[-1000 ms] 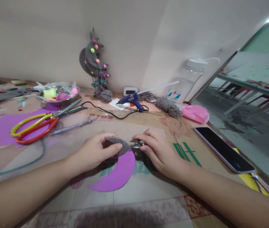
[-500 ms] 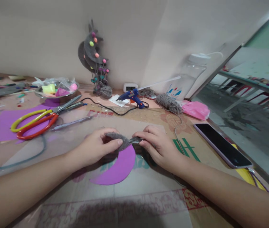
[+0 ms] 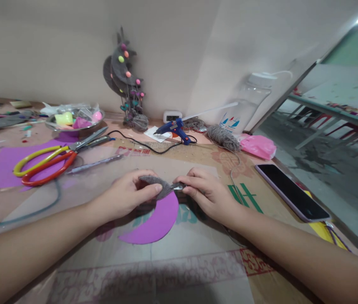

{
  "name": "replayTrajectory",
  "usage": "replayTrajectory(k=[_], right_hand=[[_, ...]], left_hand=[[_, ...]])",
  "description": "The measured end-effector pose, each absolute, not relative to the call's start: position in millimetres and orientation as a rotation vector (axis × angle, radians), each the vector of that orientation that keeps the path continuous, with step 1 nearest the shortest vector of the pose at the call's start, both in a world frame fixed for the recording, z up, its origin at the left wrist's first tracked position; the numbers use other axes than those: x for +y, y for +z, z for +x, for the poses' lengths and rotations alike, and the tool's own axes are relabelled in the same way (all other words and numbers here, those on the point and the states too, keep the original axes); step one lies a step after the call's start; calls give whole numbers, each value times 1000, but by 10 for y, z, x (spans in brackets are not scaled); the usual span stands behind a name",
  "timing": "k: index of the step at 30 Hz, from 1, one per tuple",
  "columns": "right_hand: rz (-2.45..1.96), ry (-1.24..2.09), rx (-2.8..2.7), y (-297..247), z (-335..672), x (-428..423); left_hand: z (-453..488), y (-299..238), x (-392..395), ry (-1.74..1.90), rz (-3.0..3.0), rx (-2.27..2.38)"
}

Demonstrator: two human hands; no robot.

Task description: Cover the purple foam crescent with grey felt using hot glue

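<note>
A purple crescent cutout, flat like craft foam, hangs below my hands with its lower tip to the left. Its upper end is wrapped in grey yarn. My left hand pinches this wrapped end, thumb in front and fingers behind. At the yarn's right edge is a small shiny dark piece, too small to name, and the fingertips of my right hand are closed on it. A thin grey strand runs from a yarn ball down behind my right forearm.
Scissors and a pen lie left, near a metal bowl of bright pieces. A blue glue gun with its cord is behind my hands. A phone, pink bag and plastic bottle stand or lie right.
The whole view has shifted slightly, with things on the right now a little further left. Both hands keep the same grip on the wrapped crescent and the shiny piece.
</note>
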State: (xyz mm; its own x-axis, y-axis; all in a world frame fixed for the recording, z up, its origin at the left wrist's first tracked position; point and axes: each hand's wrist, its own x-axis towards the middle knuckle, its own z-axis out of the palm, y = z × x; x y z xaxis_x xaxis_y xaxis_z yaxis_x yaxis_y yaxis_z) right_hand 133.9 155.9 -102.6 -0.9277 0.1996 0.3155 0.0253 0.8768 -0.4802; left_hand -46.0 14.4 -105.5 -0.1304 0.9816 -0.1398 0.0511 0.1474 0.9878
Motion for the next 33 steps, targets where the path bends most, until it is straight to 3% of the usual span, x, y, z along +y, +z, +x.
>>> replayTrajectory(k=[13,33], right_hand=[[-208,748,-2617,-1035,1325,1569],[-63,348,-2645,-1045,1363,1571]], left_hand=[[-446,-1058,151,1188,1039,1430],[-441,-1036,150,1097,1218,1616]])
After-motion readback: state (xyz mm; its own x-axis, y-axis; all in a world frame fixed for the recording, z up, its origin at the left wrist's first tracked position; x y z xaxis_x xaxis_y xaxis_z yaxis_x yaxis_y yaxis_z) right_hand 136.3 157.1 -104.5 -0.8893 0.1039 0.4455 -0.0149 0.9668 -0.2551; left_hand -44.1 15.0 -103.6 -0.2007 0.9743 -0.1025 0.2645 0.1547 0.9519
